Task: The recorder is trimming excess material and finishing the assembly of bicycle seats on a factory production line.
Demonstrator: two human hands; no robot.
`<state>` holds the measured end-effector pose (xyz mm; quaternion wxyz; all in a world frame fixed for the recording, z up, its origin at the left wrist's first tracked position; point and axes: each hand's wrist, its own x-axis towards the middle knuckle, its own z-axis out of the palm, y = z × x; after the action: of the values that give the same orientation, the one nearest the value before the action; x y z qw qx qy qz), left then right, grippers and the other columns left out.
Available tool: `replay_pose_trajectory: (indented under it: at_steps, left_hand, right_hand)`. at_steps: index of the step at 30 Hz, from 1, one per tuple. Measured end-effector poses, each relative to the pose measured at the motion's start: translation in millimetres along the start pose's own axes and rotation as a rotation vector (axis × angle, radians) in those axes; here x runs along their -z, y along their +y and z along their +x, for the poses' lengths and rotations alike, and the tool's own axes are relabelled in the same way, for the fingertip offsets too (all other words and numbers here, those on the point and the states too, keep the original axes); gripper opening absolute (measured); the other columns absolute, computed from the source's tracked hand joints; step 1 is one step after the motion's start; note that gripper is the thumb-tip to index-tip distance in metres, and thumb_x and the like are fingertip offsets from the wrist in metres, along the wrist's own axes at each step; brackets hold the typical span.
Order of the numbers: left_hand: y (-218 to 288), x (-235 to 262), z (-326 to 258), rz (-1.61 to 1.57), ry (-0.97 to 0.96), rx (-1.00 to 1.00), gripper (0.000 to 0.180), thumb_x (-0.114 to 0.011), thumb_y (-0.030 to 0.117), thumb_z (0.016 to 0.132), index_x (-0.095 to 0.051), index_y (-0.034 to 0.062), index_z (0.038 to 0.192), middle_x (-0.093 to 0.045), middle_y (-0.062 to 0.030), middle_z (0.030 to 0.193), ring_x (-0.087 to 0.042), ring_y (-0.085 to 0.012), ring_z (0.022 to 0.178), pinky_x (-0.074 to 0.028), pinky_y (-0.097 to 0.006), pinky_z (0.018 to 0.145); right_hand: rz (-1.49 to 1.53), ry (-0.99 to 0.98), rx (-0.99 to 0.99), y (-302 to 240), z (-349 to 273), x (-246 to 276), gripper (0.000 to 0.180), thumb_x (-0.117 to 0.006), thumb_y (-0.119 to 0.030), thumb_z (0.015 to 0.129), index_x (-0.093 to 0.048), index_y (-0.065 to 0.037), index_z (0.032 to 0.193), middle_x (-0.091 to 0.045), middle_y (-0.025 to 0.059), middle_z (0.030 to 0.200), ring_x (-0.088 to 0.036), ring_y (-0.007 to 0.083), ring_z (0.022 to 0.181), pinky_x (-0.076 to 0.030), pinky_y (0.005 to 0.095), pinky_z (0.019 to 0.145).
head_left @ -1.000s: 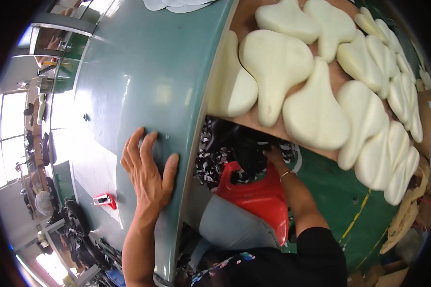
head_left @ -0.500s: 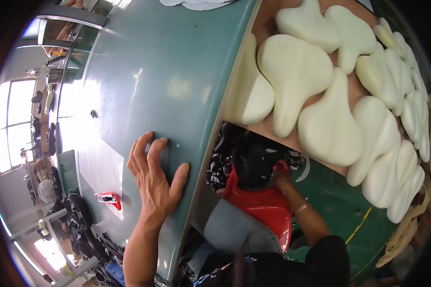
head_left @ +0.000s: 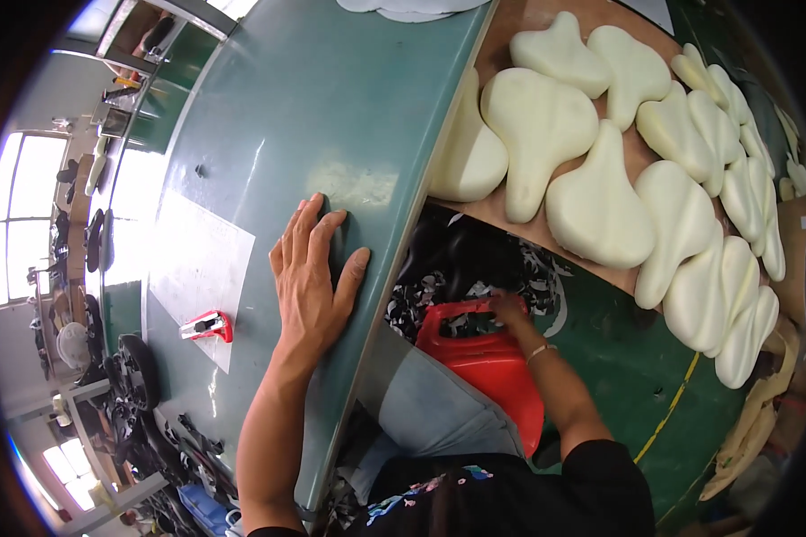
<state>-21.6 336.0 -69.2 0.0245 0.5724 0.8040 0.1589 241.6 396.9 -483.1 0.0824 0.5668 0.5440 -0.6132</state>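
Note:
My left hand point(head_left: 313, 291) lies palm down on the green tabletop point(head_left: 260, 116), fingers stretched and thumb apart, holding nothing. It rests close to the table's right edge. Down beside the table, my right hand point(head_left: 509, 313) reaches to the upper corner of a red plastic seat point(head_left: 497, 367) with a slot in its top. Its fingers are dark and smeared, so whether they grip the rim is unclear. Beyond the seat, black glossy material point(head_left: 452, 255) lies next to a heap of black-and-white scraps point(head_left: 537, 277). A red utility knife point(head_left: 210, 327) lies left of my left hand.
Cream foam bicycle saddle pads point(head_left: 600, 201) cover a brown board point(head_left: 501, 31) at right. The knife lies on a pale sheet point(head_left: 201, 259). White cut pieces point(head_left: 412, 7) sit at the table's far edge. Green floor with a yellow line point(head_left: 672, 403) shows below.
My left hand has slid forward and right across the tabletop. The black thing over the red seat no longer covers its slot, and my right hand has shifted forward and slightly left.

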Motion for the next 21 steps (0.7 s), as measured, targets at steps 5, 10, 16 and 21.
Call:
replay_pose_trajectory:
  at_steps: [5,10,16,21]
  left_hand:
    - [-2,3,3,0.056,-0.045,0.011,0.046,-0.062,0.023,0.083,-0.049,0.0041,0.123,-0.039,-0.0188,0.140,-0.034,-0.0356,0.132,-0.024,-0.044,0.106]
    - [-6,7,5,0.089,-0.108,0.005,0.049,-0.063,0.026,0.080,-0.048,0.0033,0.121,-0.038,-0.0237,0.139,-0.036,-0.0405,0.129,-0.025,-0.047,0.103]
    - [-14,-1,1,0.032,-0.134,0.042,0.050,-0.060,0.042,0.081,-0.049,0.0045,0.114,-0.037,-0.0304,0.136,-0.039,-0.0462,0.123,-0.028,-0.050,0.099]
    - [-13,-1,0,0.039,-0.164,0.049,0.054,-0.050,0.044,0.087,-0.039,0.0041,0.122,-0.029,-0.0308,0.139,-0.029,-0.0449,0.130,-0.021,-0.057,0.107]
  right_hand:
    - [-0.145,0.187,0.130,-9,73,6,0.058,-0.072,-0.022,0.072,-0.053,-0.006,0.124,-0.059,0.0174,0.119,-0.057,0.0295,0.110,-0.046,0.0393,0.094]
    - [-0.139,0.023,0.161,-28,123,8,0.073,-0.075,-0.032,0.067,-0.049,-0.008,0.131,-0.051,0.0213,0.128,-0.046,0.0374,0.121,-0.036,0.0445,0.102]
    - [-0.111,-0.020,0.166,-51,124,-8,0.074,-0.076,-0.032,0.066,-0.049,-0.008,0.131,-0.050,0.0216,0.129,-0.045,0.0377,0.121,-0.036,0.0447,0.103]
    - [-0.086,-0.048,0.177,-41,114,-28,0.075,-0.076,-0.032,0.066,-0.049,-0.008,0.131,-0.050,0.0219,0.129,-0.044,0.0380,0.122,-0.035,0.0450,0.103]
